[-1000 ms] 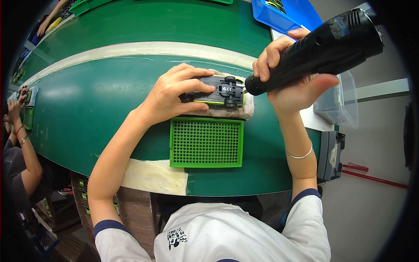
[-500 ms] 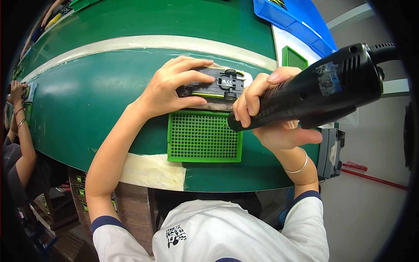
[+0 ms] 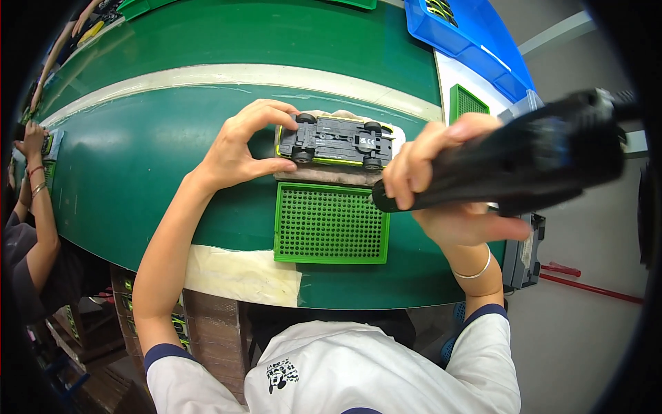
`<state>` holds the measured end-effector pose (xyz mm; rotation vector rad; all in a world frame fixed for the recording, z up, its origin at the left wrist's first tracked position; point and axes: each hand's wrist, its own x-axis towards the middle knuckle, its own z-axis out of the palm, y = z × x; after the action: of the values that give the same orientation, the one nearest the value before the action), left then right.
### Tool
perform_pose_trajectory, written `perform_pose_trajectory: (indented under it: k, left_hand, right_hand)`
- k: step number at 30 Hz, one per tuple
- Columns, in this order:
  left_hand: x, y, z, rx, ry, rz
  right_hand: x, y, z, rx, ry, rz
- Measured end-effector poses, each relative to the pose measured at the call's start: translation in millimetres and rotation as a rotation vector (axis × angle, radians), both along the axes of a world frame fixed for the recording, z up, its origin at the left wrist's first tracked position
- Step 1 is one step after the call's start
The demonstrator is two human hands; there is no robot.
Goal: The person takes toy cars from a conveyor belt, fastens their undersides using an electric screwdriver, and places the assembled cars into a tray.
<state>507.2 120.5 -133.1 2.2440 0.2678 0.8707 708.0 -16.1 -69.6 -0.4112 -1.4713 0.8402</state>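
Observation:
A toy car [image 3: 336,141] lies wheels up, its dark underside facing me and bright yellow-green showing along its edges. Beneath it is a light, padded cloth rest [image 3: 331,174]. My left hand [image 3: 238,148] grips the car's left end, thumb on the near side and fingers on the far side. In my right hand [image 3: 431,169] is a thick black corded power screwdriver [image 3: 531,162], somewhat blurred. Its narrow end is close to the car's right end; the tip is hard to make out. Just on my side of the rest sits a green perforated tray [image 3: 331,259].
Far right stands a blue bin [image 3: 476,45] holding yellow-green parts, with a smaller green tray [image 3: 469,101] near it. A pale sheet [image 3: 241,276] lies at the table's front edge. A grey case [image 3: 527,252] is at the right edge. Another person's arm [image 3: 43,207] shows at left.
My left hand has slid left, from over the middle of the car to its left end, uncovering the underside. My right hand and the screwdriver have shifted slightly right and down.

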Motion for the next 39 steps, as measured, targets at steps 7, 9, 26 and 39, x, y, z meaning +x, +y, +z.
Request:
perform_pose_trajectory:
  k: [7, 9, 26, 39]
  left_hand:
    - [4, 3, -4, 0.109, -0.056, 0.003]
    - [3, 2, -4, 0.088, -0.068, 0.012]
    - [-3, 2, 1, 0.064, -0.058, 0.031]
    - [-4, 3, -1, 0.075, -0.072, 0.035]
  right_hand:
    - [-18, 49, 45, 0.112, 0.095, 0.079]
    - [-31, 67, 44, 0.121, 0.09, 0.106]
    - [-67, 86, 27, -0.184, -0.022, -0.156]
    - [-69, 94, 13, -0.209, -0.048, -0.146]
